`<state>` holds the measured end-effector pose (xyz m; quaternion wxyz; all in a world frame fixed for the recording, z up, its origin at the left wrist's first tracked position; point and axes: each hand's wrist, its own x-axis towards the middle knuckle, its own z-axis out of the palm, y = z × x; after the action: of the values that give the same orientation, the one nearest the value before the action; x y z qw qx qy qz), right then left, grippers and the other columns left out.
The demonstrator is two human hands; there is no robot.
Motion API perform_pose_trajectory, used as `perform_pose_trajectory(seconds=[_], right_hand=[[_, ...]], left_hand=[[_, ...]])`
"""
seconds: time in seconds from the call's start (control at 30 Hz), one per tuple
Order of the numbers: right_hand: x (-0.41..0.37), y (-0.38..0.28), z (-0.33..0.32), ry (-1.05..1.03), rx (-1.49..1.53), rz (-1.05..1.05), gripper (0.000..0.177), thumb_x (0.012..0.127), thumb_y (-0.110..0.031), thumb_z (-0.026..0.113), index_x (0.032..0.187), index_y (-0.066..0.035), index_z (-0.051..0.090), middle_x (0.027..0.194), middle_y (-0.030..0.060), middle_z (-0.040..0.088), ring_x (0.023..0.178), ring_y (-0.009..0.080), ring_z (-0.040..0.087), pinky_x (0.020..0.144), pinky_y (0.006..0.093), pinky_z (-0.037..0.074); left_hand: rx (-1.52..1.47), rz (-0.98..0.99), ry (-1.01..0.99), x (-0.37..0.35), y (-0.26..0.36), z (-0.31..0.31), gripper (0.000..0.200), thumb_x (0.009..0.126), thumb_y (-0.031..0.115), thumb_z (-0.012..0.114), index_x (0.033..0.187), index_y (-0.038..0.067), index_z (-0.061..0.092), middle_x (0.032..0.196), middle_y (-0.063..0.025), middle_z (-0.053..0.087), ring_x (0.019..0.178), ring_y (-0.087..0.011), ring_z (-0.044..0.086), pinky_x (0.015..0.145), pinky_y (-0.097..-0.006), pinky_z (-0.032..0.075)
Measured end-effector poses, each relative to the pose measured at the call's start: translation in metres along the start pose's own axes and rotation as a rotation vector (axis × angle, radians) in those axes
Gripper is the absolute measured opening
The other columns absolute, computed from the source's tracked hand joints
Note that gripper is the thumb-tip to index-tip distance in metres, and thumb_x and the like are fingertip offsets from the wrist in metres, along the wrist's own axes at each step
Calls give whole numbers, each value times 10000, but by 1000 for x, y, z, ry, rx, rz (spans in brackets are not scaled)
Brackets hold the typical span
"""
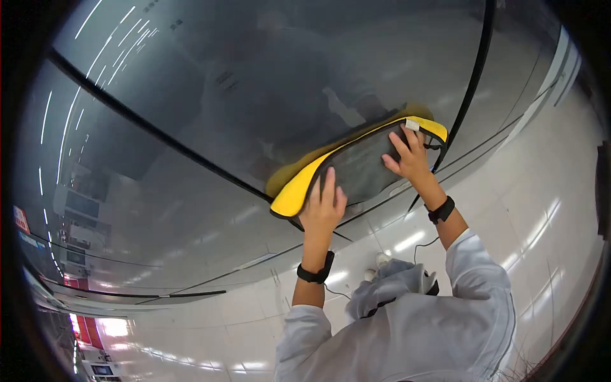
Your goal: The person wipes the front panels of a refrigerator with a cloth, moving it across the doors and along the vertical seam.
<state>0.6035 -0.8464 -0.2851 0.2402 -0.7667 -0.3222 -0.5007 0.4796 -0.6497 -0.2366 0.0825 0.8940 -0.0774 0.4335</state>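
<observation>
Across a dark glossy panel, a grey-and-yellow cloth is pressed by two hands

Fingers are spread on the grey face, both on the left hand and the right hand. The gloss could be scratched by trapped grit, or the yellow edge folded under by uneven pressure. The cloth's underside is hidden; the panel's top is cut off.

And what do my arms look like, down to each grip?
Your left sleeve and right sleeve are pale grey, loose, and stop short of the wrists. The left wristband and right wristband are black. A thin dark cable shows near the left band, another cable near the right. Your left grip and right grip wear no gloves.
</observation>
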Motion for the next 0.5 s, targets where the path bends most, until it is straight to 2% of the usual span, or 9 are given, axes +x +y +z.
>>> perform_pose_trajectory(seconds=[0.07, 0.2, 0.23, 0.27, 0.3, 0.37, 0.5], right_hand=[[3, -2, -4, 24, 54, 26, 541, 606, -286, 669, 1098, -147, 491, 1167, 101, 387, 1031, 288, 369, 856, 390, 318], [10, -4, -12, 24, 120, 62, 569, 597, -246, 672, 1111, -109, 470, 1174, 125, 375, 1060, 326, 360, 889, 424, 293], [14, -4, -14, 69, 117, 96, 583, 594, -239, 675, 1116, -95, 459, 1184, 132, 364, 1080, 338, 346, 903, 449, 272], [18, -1, -14, 115, 116, 129, 598, 590, -232, 677, 1121, -80, 449, 1195, 139, 353, 1101, 351, 332, 917, 474, 251], [21, 7, -17, 117, 74, 136, 602, 598, -244, 669, 1122, -63, 437, 1213, 151, 331, 1119, 355, 313, 922, 513, 213], [23, 21, -17, 108, 76, 121, 595, 599, -250, 665, 1118, -66, 441, 1217, 151, 328, 1125, 355, 307, 923, 521, 203], [37, 42, -20, 143, 74, 75, 570, 627, -297, 626, 1118, -74, 444, 1217, 155, 329, 1133, 361, 296, 930, 530, 168]], left_hand=[[121, 23, 65, -11, -2, 3, 487, 653, 180, 593, 1116, 77, 482, 1145, -183, 390, 958, -341, 424, 808, -453, 335], [95, -34, 23, -1, 8, 1, 534, 661, 183, 593, 1160, 87, 431, 1217, -213, 292, 1062, -377, 339, 840, -503, 290], [63, -23, 35, -1, 7, 4, 568, 666, 199, 591, 1188, 97, 395, 1245, -235, 242, 1115, -403, 277, 871, -553, 240], [66, -28, 41, 0, 8, 7, 568, 666, 199, 591, 1188, 97, 395, 1245, -235, 242, 1115, -403, 277, 871, -553, 240], [60, -47, 46, 2, 12, 11, 583, 665, 210, 592, 1197, 97, 381, 1258, -246, 213, 1131, -419, 246, 879, -574, 208], [63, -59, 27, 4, 18, 20, 641, 664, 253, 588, 1228, 97, 326, 1281, -287, 125, 1156, -471, 159, 878, -634, 128], [131, -86, 90, 17, 31, 39, 677, 665, 297, 583, 1247, 111, 291, 1278, -316, 86, 1153, -501, 119, 844, -671, 99]])
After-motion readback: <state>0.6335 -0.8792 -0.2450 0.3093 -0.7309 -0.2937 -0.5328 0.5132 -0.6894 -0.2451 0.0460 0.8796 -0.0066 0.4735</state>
